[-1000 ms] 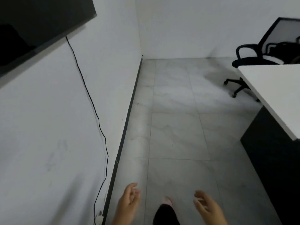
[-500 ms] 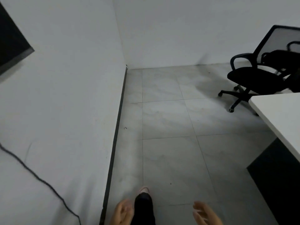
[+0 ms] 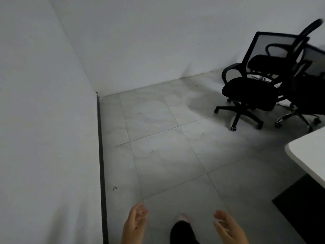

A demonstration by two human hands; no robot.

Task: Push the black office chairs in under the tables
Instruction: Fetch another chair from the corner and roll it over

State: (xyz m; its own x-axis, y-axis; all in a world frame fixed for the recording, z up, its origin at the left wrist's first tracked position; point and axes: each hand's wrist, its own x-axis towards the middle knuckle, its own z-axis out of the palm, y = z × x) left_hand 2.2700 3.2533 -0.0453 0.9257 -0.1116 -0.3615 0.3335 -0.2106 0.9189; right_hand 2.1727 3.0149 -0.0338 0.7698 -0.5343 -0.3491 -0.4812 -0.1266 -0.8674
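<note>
On your left the wall (image 3: pixel 44 138) now fills the view with nothing on it: the dark panel and the hanging cable that showed there a second ago have slid out of sight as you walk forward and turn your head to the right. Low in the middle, your left hand (image 3: pixel 134 224) hangs with its fingers loosely curled and holding nothing, and your right hand (image 3: pixel 228 228) is the same, fingers relaxed and spread, empty; between them a foot (image 3: pixel 183 218) steps onto the tiled floor (image 3: pixel 167 155). Both hands have stayed free through the walk, so no push has begun. To the right, the nearer black office chair (image 3: pixel 249 92) now shows whole, seat, mesh back and wheeled base, where before only its edge peeked past the surface; it stands out on the floor near the far wall, well apart from your hands. Just beside it, a second black chair (image 3: pixel 306 95) has come into view, overlapping the first, its base on the tiles. At the far right the corner of the white surface (image 3: pixel 307 155) has drawn back to the edge of the frame. That tells you both chairs are still pulled out, not tucked under, and you are closing on them; you likely need a few more steps before your hands can reach a backrest
</note>
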